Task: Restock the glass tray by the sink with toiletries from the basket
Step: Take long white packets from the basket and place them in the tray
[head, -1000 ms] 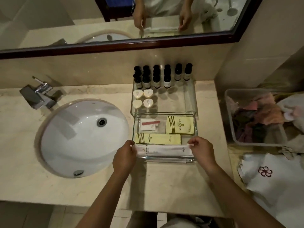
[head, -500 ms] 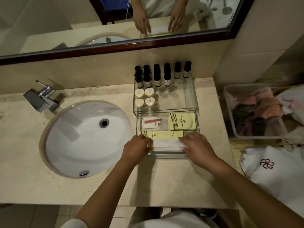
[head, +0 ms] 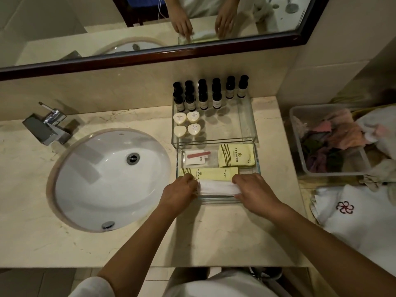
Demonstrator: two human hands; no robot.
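Low in the centre of the frame, the left hand and the right hand each grip one end of a long white packet, fingers curled over it. This holds the packet level and parallel to the near wall of the glass tray. It lies low in the tray's near compartment, just beside the long yellow packet, apparently so the sachets line up in tidy rows. The basket stands at the right edge.
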